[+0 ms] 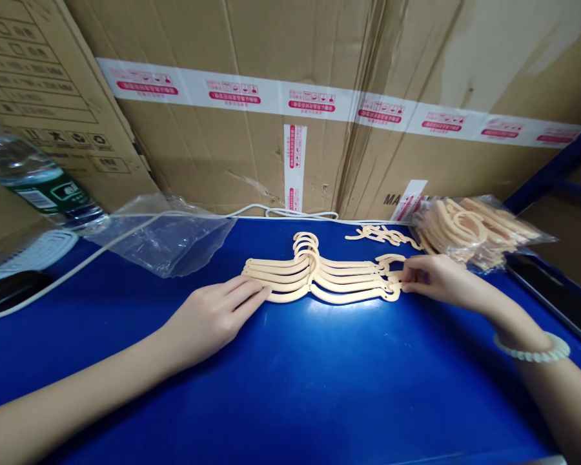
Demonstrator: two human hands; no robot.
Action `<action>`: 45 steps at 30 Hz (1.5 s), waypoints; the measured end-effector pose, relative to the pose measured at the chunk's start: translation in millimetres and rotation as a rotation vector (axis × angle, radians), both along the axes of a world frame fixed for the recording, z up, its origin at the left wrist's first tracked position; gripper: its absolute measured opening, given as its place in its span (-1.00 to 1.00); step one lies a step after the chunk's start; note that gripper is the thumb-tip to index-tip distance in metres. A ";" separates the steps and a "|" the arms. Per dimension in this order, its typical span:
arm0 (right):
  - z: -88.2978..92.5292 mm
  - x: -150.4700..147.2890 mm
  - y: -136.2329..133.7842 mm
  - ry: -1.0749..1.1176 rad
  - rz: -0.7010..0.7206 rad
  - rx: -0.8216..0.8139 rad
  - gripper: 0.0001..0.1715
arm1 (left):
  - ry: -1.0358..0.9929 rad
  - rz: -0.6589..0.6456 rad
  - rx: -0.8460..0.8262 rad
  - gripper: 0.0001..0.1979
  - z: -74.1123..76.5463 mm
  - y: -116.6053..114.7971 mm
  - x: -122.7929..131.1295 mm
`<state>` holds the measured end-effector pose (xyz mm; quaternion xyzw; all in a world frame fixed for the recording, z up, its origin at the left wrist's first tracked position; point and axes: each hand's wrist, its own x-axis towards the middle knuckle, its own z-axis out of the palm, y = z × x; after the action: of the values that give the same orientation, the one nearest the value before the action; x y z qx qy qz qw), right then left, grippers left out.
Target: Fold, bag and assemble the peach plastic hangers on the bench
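Note:
Several beige plastic clothes hangers (290, 289) lie in an overlapping row on the blue table, their hooks pointing away from me. My left hand (215, 320) is closed at their left ends, thumb and fingers on the nearest hangers. Around the right ends sit small curved beige pieces (391, 294). One of these is pinched between the thumb and fingers of my right hand (436, 279), which wears a pale bead bracelet (532, 349) on its wrist. Farther back lies a loose pile of similar curved pieces (382, 234).
At the back right is a clear bag of beige hanger parts (474, 226), beside a dark phone (556, 294). An empty-looking plastic bag (169, 239), a white cable (111, 248) and a water bottle (43, 177) are on the left. Cardboard boxes (213, 155) wall off the back.

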<state>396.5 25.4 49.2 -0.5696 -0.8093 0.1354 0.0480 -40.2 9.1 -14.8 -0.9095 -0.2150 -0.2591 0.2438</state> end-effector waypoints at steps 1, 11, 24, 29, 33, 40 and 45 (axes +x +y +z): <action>-1.0 0.2 0.9 -0.001 -0.005 0.014 -0.78 | -0.010 0.003 -0.010 -0.69 -0.8 0.4 0.1; -6.9 2.9 7.7 0.032 -0.033 0.172 -0.71 | -0.051 0.026 -0.075 -0.67 -8.3 4.9 -2.2; -3.2 5.8 5.4 0.052 -0.035 0.215 -0.59 | -0.053 0.041 -0.092 -0.70 -4.1 4.8 0.2; 5.1 1.1 -2.7 0.083 -0.067 0.310 -0.50 | -0.085 -0.118 -0.039 -0.76 2.9 -9.6 8.0; 10.8 -12.2 -11.3 0.114 -0.058 0.364 -0.58 | -0.073 -0.293 -0.073 -0.71 4.7 -26.9 14.8; 3.1 -32.3 -19.9 0.145 0.036 0.403 -0.68 | 0.009 -0.398 -0.108 -0.72 1.5 -31.6 15.1; 0.6 -34.0 -20.6 0.141 0.061 0.419 -0.72 | -0.001 -0.393 -0.137 -0.72 3.1 -29.4 16.1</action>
<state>362.5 4.8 49.8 -0.5116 -0.8313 0.0051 0.2174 -24.1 -20.2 -11.7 -0.9483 -0.0507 -0.2867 0.1261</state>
